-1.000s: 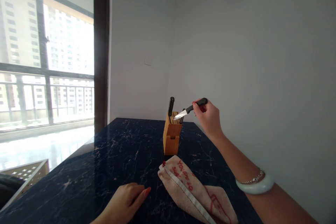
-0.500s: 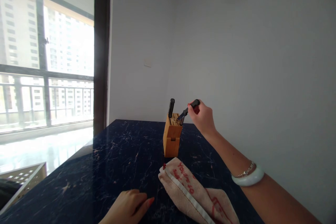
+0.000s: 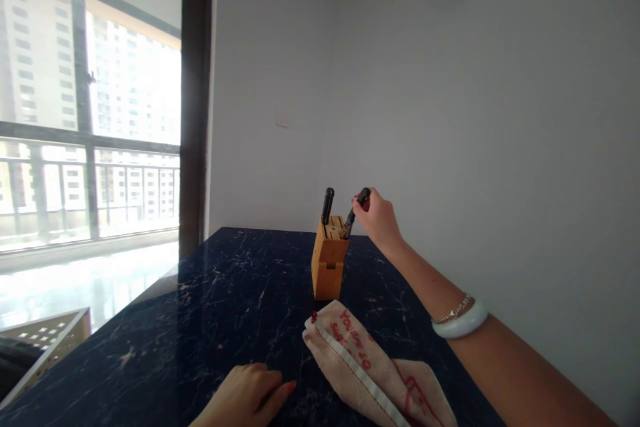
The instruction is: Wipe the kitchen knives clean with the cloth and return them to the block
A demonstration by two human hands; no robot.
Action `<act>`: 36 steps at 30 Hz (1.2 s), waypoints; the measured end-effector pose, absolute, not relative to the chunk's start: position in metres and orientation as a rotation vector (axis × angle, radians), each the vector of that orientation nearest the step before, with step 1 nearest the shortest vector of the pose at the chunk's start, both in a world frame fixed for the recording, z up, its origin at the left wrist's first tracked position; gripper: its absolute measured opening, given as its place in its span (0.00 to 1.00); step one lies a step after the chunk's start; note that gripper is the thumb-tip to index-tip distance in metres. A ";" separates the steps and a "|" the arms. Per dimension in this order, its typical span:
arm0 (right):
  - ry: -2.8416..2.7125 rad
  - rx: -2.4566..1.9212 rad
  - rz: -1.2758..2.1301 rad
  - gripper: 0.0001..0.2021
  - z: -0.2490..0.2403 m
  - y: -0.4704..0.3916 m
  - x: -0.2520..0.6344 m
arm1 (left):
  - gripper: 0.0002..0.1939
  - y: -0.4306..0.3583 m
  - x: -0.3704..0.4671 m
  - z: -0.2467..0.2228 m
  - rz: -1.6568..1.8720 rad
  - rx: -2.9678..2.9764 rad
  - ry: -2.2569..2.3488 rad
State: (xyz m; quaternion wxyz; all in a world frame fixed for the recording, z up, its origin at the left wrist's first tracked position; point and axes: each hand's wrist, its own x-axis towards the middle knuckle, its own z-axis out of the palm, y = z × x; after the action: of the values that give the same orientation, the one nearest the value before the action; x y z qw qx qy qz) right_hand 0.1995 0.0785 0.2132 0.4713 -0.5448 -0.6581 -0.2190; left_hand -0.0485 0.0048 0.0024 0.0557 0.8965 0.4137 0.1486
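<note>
In my right hand [image 3: 380, 217] is the black handle of a knife [image 3: 363, 196], pinched between thumb and fingers. The blade slants down to the right edge of the slotted top of a wooden knife block [image 3: 329, 270]; its tip is hard to make out. Another black-handled knife [image 3: 327, 205] stands in the block's left side. My left hand [image 3: 245, 393] rests on the dark table at the bottom, fingers curled in and thumb beside them, with nothing visible in it. Right of it lies a folded beige cloth [image 3: 365, 363] with red lettering.
The dark blue marbled table [image 3: 225, 307] reaches back to grey walls. A pale perforated basket [image 3: 60, 333] with something dark in it stands low at the left. Beyond the dark frame [image 3: 194, 93] is a bright window.
My right hand has moved slightly left with the knife. The knife has swung steeper, its blade now at the block's right edge instead of over the top's middle. My left hand is nearly unchanged.
</note>
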 end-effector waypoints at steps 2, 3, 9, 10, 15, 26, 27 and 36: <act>-1.608 -1.457 -0.578 0.11 0.214 0.086 0.195 | 0.28 0.005 -0.048 0.003 0.439 2.728 1.246; -1.614 -1.522 -0.600 0.12 0.214 0.089 0.192 | 0.28 0.005 -0.048 0.004 0.431 2.734 1.239; -1.706 -1.663 -0.607 0.08 0.210 0.103 0.183 | 0.28 0.005 -0.049 0.004 0.394 2.766 1.255; -1.707 -1.655 -0.597 0.09 0.209 0.103 0.183 | 0.29 0.005 -0.050 0.004 0.389 2.769 1.254; -1.600 -1.629 -0.422 0.20 0.211 0.104 0.191 | 0.27 0.005 -0.049 0.002 0.405 2.767 1.258; -1.622 -1.425 0.455 0.32 0.193 0.114 0.207 | 0.27 0.011 -0.049 -0.009 0.444 2.783 1.252; -1.609 -1.402 0.501 0.32 0.193 0.114 0.206 | 0.26 0.012 -0.049 -0.010 0.450 2.785 1.250; -1.542 -1.256 0.342 0.26 0.227 0.110 0.209 | 0.26 0.012 -0.048 -0.011 0.418 2.816 1.248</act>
State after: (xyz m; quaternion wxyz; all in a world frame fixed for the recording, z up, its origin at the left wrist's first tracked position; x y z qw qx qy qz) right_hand 0.2092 0.1096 0.2265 0.5325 -0.5269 -0.6467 0.1436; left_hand -0.0484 0.0123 -0.0107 0.0165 0.9058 0.4016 0.1344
